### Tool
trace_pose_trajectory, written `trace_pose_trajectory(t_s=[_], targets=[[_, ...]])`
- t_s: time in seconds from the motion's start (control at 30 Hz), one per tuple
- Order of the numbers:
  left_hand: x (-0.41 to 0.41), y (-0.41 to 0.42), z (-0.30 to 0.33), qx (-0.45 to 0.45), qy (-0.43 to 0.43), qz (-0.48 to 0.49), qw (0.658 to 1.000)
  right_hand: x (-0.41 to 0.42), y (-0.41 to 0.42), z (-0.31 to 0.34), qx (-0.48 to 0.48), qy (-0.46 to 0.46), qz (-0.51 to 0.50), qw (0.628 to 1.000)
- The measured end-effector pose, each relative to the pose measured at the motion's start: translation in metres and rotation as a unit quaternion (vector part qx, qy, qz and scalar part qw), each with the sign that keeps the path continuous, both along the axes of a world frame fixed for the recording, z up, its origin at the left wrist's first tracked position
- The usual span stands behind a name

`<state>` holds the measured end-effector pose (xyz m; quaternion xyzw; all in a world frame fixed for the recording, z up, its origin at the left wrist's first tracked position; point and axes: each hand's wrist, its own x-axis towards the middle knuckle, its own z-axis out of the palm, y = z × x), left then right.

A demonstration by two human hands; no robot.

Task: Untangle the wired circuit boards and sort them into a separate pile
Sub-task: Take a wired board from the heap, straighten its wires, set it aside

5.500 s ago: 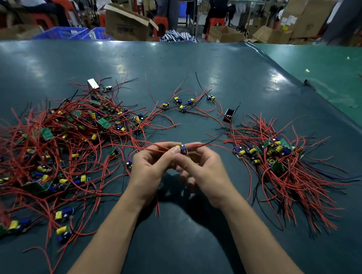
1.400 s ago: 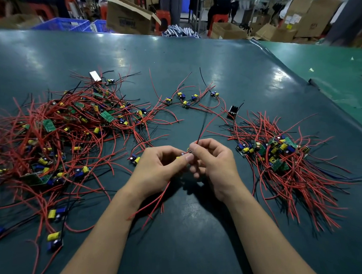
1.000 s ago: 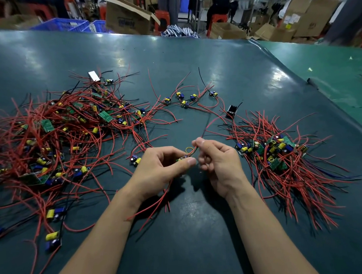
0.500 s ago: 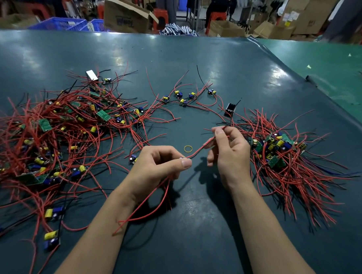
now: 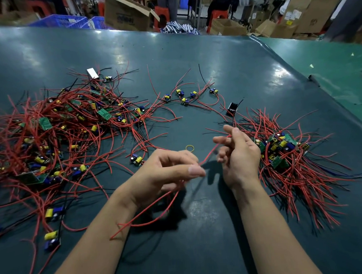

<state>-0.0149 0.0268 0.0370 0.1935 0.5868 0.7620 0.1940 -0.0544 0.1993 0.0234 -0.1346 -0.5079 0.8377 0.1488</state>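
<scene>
Item in work: red wire (image 5: 207, 157), pinched in my left hand (image 5: 167, 175); right hand (image 5: 237, 152) half-open, drawing it toward the sorted pile (image 5: 292, 162) near the table's (image 5: 203, 251) right edge.

No legible text (box print blurred)

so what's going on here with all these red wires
A person is sorting small wired circuit boards on a dark green table. A big tangled heap lies to the left, a tidier sorted pile to the right. The left hand pinches red wires that run across to the raised right hand. A small yellow rubber band lies just beyond them.
</scene>
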Motion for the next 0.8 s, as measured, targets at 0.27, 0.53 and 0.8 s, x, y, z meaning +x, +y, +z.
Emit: trace_pose_trajectory(t_s=[0.27,0.53,0.8], targets=[[-0.013,-0.002,0.008,0.123,-0.119,0.222,0.96,0.02,-0.031,-0.008,0.298,0.071,0.152,0.94],[-0.012,0.016,-0.003,0.113,-0.024,0.323,0.939,0.033,-0.05,-0.004,0.147,0.102,0.181,0.967],[-0.012,0.02,-0.01,0.096,0.015,0.369,0.924,0.029,-0.047,-0.002,0.036,0.064,0.183,0.98]])
